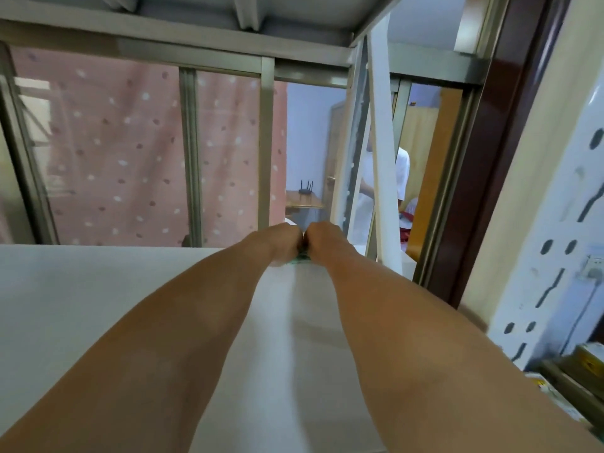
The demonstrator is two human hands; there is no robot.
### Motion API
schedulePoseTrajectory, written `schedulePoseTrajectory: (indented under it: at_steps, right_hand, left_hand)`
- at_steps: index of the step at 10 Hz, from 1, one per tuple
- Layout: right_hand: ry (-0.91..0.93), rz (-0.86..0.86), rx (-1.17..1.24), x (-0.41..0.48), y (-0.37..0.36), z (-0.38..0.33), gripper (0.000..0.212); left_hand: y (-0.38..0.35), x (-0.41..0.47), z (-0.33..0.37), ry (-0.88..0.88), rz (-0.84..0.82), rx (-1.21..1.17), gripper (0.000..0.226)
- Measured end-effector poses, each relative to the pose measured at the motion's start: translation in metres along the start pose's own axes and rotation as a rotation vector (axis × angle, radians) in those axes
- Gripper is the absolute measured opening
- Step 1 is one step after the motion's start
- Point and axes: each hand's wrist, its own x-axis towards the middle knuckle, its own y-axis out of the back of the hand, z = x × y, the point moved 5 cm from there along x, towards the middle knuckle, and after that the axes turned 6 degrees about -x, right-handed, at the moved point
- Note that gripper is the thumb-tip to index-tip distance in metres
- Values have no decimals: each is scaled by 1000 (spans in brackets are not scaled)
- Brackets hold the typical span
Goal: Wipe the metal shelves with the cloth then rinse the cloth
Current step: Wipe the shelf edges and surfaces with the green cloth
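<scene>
Both my arms reach far across a pale white metal shelf point(98, 305). My left hand point(282, 240) and my right hand point(323, 238) sit side by side near the shelf's far edge, knuckles touching. Between and under them shows a small patch of green-and-white cloth point(304, 256), pressed onto the shelf surface. Most of the cloth is hidden beneath the hands. Both hands are curled closed over it.
Another shelf point(196, 14) hangs overhead, carried by a white upright post point(384, 191) at the right. Behind the shelf stand a metal-framed glass partition point(192, 158) and a pink spotted curtain point(114, 152). A person in white point(367, 184) stands beyond. Boxes point(575, 371) lie at lower right.
</scene>
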Motion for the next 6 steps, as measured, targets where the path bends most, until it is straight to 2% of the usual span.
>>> schedulePoseTrajectory:
  at_steps: [1,3,5,6]
  right_hand:
    - [-63,16,66,-10,1,1,10]
    - [-73,18,98,-24,4,6,15]
    - [-107,3,69,-65,14,6,25]
    - [-89,-16,10,-98,26,3,22]
  left_hand:
    - [-7,-5,3,46,15,-43,15]
    - [-9,-22,8,55,51,-120,14]
    - [-12,-54,25,106,47,-142,22]
    - [3,-98,47,12,68,-112,16]
